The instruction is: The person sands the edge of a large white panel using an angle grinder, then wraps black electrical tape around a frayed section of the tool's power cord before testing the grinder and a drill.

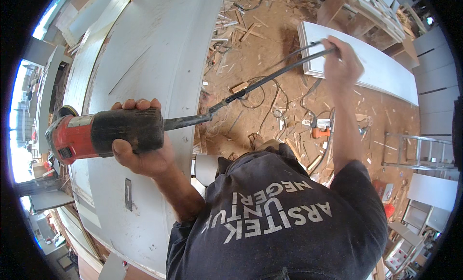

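My left hand (144, 145) is wrapped round the black barrel of a red-and-black angle grinder (74, 137), held above a long white panel (159, 68). A round disc shows partly at the tool's far left end. From its rear runs a black power cord (279, 73), stretched up to the right, with a bulky joint partway along. My right hand (341, 63), raised and slightly blurred, is closed on the cord, and a loop of it hangs back from the fingers. The panel has a small slotted fitting (128, 194) near my left forearm and a thin dark line farther up.
Wood offcuts and looped cables (277, 104) litter the brown floor. An orange tool (320, 132) lies there too. Stacked white boards (381, 77) stand at the upper right, near a wooden cabinet frame (361, 14). A metal ladder (418, 152) is at the right.
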Demonstrator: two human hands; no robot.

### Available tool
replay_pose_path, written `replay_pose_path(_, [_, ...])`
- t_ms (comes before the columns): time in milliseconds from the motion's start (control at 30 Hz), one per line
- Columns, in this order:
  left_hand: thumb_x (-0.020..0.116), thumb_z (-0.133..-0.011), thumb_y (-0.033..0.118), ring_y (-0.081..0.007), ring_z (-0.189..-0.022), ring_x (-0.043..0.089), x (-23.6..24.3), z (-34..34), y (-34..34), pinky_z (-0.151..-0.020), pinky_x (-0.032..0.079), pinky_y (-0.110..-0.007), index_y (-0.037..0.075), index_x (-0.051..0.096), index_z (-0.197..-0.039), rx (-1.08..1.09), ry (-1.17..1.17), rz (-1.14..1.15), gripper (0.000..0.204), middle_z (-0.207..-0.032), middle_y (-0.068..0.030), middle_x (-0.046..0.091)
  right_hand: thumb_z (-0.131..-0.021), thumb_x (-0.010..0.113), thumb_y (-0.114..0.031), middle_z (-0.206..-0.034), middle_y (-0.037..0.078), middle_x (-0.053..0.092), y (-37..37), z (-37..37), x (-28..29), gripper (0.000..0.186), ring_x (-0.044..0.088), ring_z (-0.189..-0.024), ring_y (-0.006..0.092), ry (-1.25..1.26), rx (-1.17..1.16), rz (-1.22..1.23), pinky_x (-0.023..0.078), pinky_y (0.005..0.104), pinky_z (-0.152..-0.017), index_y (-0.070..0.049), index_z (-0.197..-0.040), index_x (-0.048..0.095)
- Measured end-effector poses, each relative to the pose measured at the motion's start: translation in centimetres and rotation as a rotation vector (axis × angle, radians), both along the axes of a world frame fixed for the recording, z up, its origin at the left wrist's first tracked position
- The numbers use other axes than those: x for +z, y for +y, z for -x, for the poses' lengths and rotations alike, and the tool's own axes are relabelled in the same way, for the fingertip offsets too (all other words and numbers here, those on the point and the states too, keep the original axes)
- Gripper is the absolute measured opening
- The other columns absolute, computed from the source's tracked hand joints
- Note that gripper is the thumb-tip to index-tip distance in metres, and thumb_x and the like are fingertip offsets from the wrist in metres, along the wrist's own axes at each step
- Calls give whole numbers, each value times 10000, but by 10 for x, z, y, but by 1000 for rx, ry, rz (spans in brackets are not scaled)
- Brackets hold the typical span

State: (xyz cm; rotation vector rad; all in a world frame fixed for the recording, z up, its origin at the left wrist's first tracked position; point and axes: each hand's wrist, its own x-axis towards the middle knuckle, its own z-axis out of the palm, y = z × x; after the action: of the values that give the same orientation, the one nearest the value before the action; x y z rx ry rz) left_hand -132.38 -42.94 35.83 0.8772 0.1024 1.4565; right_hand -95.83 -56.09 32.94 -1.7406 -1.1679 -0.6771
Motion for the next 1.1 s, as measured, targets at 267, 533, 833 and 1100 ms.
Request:
replay_pose_path(267, [715, -792, 340, -307, -1043, 524, -15, -34, 2, -997, 388, -509, -20, 416, -1290, 118, 39, 91, 683, -1128, -163, 507, -887, 625, -249, -686, 213, 642, -95, 95, -134, 270, 643, -629, 410, 315, 146, 904, 500, 496, -583, 11, -820, 592])
replay_pose_path(533, [722, -797, 392, -302, -1007, 550, -9, -17, 7, -975, 400, -511, -18, 431, -1259, 237, 122, 109, 682, -1104, -156, 514, -946, 646, -122, -766, 96, 671, -20, 146, -100, 130, 670, -676, 146, 1447, 598, 60, 553, 278, -594, -32, -917, 557])
replay_pose_path(833, [688, -837, 393, -301, -1026, 580, -22, 28, -2, -946, 445, -504, -1, 442, -1277, 61, 216, 126, 640, -1122, -150, 542, -912, 689, -80, -733, 31, 633, -62, 144, -147, 147, 597, -669, 92, 1082, 344, 340, 495, 250, -599, 0, -821, 607])
replay_pose_path(1100, [684, -838, 423, -301, -1000, 596, -35, 56, -5, -922, 460, -500, 1, 454, -1287, 6, 324, 120, 657, -1142, -158, 565, -825, 678, -168, -792, 132, 646, -113, 218, -156, 166, 658, -734, 291, 971, 490, 932, 522, 386, -704, -39, -926, 699])
